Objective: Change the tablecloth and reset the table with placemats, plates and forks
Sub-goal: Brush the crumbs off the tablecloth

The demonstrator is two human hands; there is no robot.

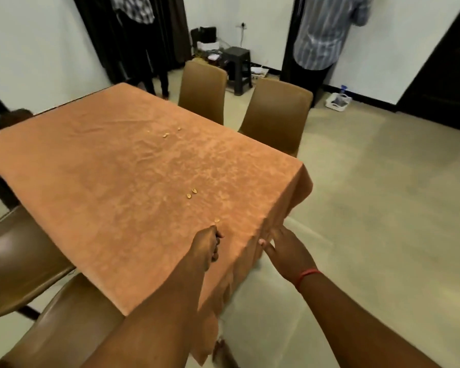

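A person's left hand (207, 241) pinches the orange tablecloth (133, 168) at its near edge, right hand (284, 248) flat and relaxed beside it; lifting could spill the crumbs (191, 194).

The table was fully hidden under the orange tablecloth (133, 166); small crumbs (191, 193) on it could not be identified.

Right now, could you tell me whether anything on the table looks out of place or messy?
Yes: small pale crumbs lie scattered on the orange tablecloth, some mid-table, some near the left hand. The cloth is also wrinkled.
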